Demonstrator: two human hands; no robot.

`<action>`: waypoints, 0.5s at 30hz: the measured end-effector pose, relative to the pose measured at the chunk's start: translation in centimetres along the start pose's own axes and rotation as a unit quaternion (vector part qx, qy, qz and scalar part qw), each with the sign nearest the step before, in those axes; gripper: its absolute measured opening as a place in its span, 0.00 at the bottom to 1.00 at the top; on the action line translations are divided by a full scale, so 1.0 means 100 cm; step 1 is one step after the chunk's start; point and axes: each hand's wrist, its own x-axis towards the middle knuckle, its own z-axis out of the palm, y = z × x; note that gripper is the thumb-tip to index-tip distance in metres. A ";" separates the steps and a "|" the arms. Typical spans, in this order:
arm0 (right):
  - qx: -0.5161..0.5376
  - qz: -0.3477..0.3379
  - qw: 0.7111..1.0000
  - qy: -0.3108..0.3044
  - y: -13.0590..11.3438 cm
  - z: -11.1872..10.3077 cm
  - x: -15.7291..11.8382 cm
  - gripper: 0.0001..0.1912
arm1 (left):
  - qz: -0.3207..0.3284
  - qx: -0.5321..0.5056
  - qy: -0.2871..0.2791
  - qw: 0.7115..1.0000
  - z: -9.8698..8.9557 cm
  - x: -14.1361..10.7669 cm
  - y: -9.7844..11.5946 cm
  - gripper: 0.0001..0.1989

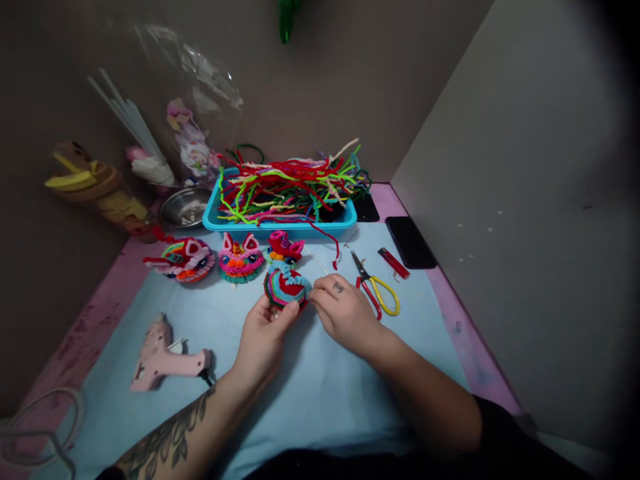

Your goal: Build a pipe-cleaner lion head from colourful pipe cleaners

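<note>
My left hand (267, 330) is closed around the lower left of a round pipe-cleaner piece (289, 291), its thumb on the near edge. Rings of red, blue, pink and green make up this piece. A curly light blue pipe cleaner (302, 280) runs along its top and right side. At that right edge, my right hand (345, 310) has its fingers pinched on the curly strand's end; the fingertips partly hide what they grip. Just behind stand pipe-cleaner animal heads: one with red ears (285, 247), a pink one (241, 258) and a larger one (183, 259).
A blue basket (280, 228) heaped with pipe cleaners (295, 187) stands at the back. Red-and-yellow pliers (373, 287), a red lighter (394, 262) and a black phone (411, 241) lie right. A pink glue gun (167, 360) rests left, near a metal bowl (184, 208).
</note>
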 end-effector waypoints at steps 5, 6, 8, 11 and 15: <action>0.255 0.165 0.952 0.039 0.004 0.004 0.000 0.05 | -0.004 -0.014 -0.023 1.000 0.004 -0.003 0.007 0.17; 0.298 0.204 0.932 0.038 0.004 0.004 0.000 0.05 | -0.008 -0.017 -0.021 1.000 0.005 -0.003 0.008 0.17; 0.386 0.272 0.881 0.028 0.006 0.006 0.001 0.05 | -0.017 -0.027 -0.015 0.999 0.005 -0.004 0.009 0.18; 0.516 0.357 0.779 0.003 0.008 0.009 0.002 0.09 | -0.021 -0.030 -0.021 0.999 0.004 -0.004 0.008 0.19; 0.606 0.416 0.677 -0.035 0.008 0.009 0.003 0.15 | -0.008 0.004 -0.040 0.999 0.001 -0.004 0.005 0.19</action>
